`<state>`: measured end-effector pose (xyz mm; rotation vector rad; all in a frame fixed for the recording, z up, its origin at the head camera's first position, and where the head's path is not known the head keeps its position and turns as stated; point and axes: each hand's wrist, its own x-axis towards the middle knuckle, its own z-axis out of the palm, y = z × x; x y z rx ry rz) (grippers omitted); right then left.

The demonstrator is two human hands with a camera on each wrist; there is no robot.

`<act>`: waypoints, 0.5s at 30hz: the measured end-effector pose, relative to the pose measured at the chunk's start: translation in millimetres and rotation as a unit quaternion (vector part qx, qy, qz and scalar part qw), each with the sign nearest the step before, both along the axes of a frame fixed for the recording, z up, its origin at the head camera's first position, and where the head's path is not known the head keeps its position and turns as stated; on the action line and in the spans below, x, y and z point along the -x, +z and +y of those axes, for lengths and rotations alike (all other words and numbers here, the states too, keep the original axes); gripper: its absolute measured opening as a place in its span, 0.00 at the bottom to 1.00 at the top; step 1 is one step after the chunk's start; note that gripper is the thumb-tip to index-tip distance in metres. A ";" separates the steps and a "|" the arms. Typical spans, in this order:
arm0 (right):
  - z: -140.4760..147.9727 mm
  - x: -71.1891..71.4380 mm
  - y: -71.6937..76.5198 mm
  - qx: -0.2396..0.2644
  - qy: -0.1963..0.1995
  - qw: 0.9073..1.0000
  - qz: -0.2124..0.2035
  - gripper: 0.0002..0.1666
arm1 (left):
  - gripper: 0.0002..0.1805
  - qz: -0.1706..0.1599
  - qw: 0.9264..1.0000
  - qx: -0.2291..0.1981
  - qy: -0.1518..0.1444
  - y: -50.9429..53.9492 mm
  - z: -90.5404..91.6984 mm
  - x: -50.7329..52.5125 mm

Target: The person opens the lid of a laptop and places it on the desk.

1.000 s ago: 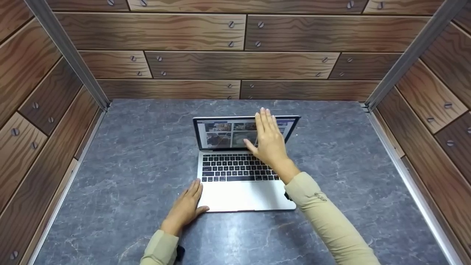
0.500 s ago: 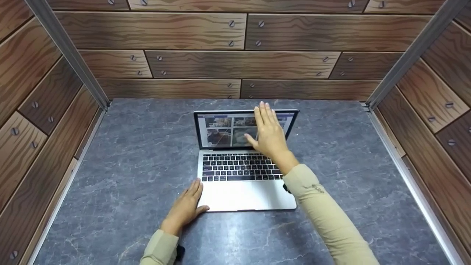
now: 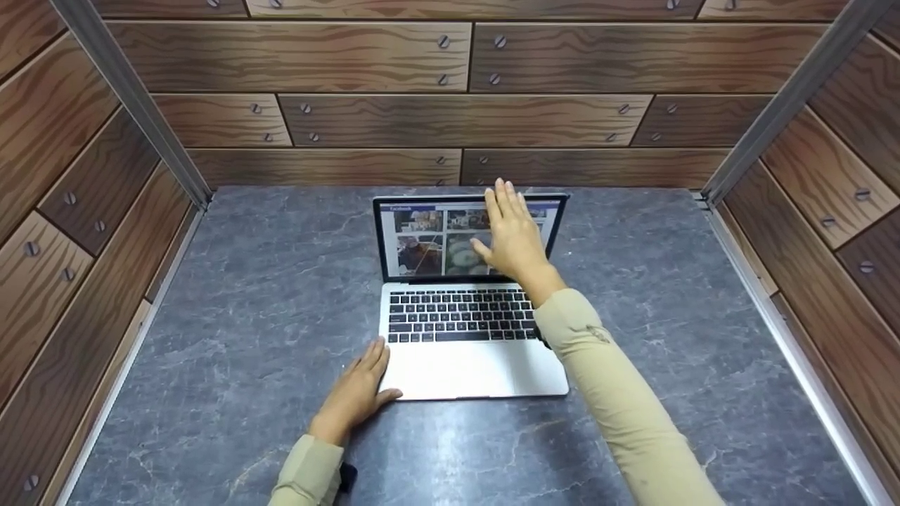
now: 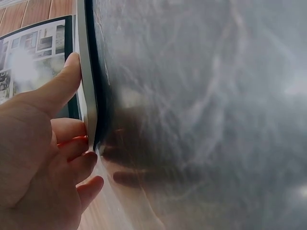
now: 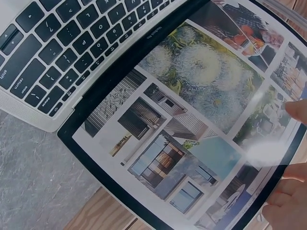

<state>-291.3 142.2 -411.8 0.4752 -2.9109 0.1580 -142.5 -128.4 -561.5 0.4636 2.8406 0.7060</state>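
A silver laptop (image 3: pixel 464 369) lies on the table with its lid up, pictures showing on the screen (image 3: pixel 420 242). My left hand (image 3: pixel 351 393) rests at the laptop's front left corner, fingers along the left side, thumb at the front edge. In the left wrist view the left hand's thumb (image 4: pixel 67 81) touches that edge, with the fingers below it. My right hand (image 3: pixel 517 239) lies across the right part of the screen, fingers straight and tips past the top edge. At the right of the right wrist view, a few right-hand fingers (image 5: pixel 290 194) show near the screen's border.
The table top (image 3: pixel 267 295) is dark grey with a marble pattern. Wood-plank-patterned walls (image 3: pixel 394 56) enclose it at the back and both sides. Metal posts (image 3: pixel 144 102) stand in the back corners.
The laptop's screen has tilted further back, its top edge moving away. My right hand has moved with it, away from me. My left hand stays at the laptop's corner.
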 end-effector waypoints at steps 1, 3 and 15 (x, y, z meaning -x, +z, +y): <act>-0.7 1.6 0.9 -0.001 0.000 1.000 -0.003 0.52 | 0.42 0.000 1.000 0.000 0.001 0.6 -0.1 0.5; -1.7 5.1 2.4 -0.001 -0.003 1.000 -0.007 0.52 | 0.42 0.001 1.000 -0.001 0.002 1.7 -0.5 1.7; -3.0 24.7 5.7 0.018 -0.009 0.999 -0.048 0.52 | 0.42 -0.005 1.000 -0.011 0.005 -1.0 -0.1 -0.6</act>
